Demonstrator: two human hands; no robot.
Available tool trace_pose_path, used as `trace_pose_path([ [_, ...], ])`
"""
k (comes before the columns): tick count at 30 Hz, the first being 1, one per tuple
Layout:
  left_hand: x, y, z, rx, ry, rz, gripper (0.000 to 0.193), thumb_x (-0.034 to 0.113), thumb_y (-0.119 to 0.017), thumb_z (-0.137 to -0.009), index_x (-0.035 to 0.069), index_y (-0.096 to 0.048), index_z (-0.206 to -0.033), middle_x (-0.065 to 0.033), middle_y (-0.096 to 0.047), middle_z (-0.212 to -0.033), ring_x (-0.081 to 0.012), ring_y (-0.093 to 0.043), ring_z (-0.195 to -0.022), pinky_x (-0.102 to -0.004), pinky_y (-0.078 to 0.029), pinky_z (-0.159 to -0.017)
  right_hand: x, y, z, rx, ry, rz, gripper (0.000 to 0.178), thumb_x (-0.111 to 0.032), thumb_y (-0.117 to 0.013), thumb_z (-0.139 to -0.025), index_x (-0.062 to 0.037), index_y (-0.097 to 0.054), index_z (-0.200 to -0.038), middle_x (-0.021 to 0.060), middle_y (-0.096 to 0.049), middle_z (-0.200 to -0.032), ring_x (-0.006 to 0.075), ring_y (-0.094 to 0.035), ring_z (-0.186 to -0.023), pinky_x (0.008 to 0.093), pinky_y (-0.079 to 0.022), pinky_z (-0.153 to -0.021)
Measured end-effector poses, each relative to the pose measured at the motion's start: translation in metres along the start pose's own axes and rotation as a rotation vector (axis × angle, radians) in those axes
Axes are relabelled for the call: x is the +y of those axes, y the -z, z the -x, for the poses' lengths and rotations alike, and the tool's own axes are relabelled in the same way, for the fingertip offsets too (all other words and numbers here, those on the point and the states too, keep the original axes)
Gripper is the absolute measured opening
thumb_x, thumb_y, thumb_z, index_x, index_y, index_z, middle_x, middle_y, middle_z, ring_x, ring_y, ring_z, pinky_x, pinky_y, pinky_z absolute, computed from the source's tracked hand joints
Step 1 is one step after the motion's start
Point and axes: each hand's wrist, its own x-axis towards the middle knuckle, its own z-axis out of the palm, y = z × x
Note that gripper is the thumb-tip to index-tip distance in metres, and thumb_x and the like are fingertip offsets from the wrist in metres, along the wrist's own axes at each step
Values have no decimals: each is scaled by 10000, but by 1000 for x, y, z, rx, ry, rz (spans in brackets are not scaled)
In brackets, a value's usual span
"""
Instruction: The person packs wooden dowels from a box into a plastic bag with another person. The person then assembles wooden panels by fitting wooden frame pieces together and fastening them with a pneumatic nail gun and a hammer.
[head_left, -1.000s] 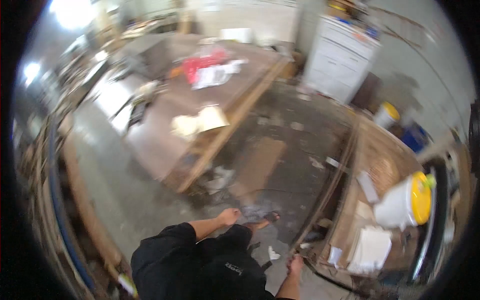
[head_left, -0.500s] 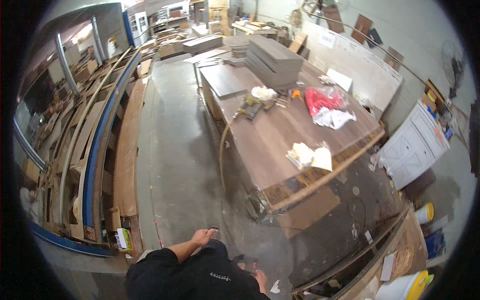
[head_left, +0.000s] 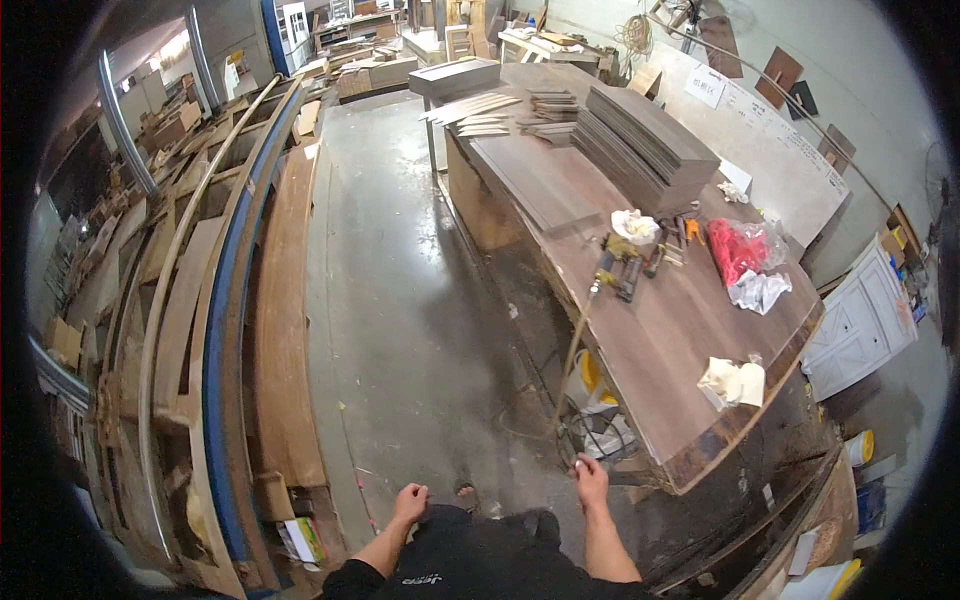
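My left hand (head_left: 411, 501) is low in front of my body, above the floor, with its fingers curled in and no object showing in it. To the right, my right hand (head_left: 590, 481) is raised, its fingers also bent inward and nothing visible in them. Just beyond it lie the looped dark cords under the near end of a large wooden worktable (head_left: 665, 345). A nail gun (head_left: 627, 277) rests on that table, and its yellowish air hose (head_left: 572, 365) hangs over the left edge. A white crumpled cloth (head_left: 634, 226) sits beside the tool.
Stacked grey-brown boards (head_left: 640, 150) stand at the table's far half, near a red plastic bag (head_left: 738, 250). Cream gloves or cloths (head_left: 733, 382) lie by its near corner. A long blue-railed rack (head_left: 222, 330) of boards runs along the left. Grey floor (head_left: 390, 300) stretches between them.
The view has shifted, bringing the table nearer and showing more of its left side. My right hand has come up and forward from beside my body. My left hand sits lower.
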Motion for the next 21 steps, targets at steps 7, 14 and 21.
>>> trace_pose_path([
  [7, 128, 75, -135, -31, -207, 304, 326, 304, -645, -937, 7, -689, -1064, -135, -731, -969, -212, -690, -911, -348, -527, -845, -191, -154, -90, -178, 326, 148, 271, -122, -652, -930, -8, -693, -1173, 105, -735, -1073, 165, -687, -973, 297, -530, -868],
  [14, 260, 166, -279, -21, -305, 206, 287, 257, -667, -940, 17, -681, -1097, -128, -734, -994, -216, -701, -946, -344, -535, -860, -278, -244, -275, 160, 466, 191, 288, -80, -666, -903, -40, -681, -1188, 83, -694, -1079, 191, -653, -954, 316, -529, -837],
  [21, 382, 253, -455, -6, -439, 87, 262, 216, -684, -919, 19, -683, -1092, -119, -732, -1003, -240, -707, -943, -355, -548, -855, -341, -285, -395, 391, 277, 153, 482, -129, -678, -893, -57, -570, -1357, 151, -614, -1280, 279, -623, -1111, 383, -504, -941],
])
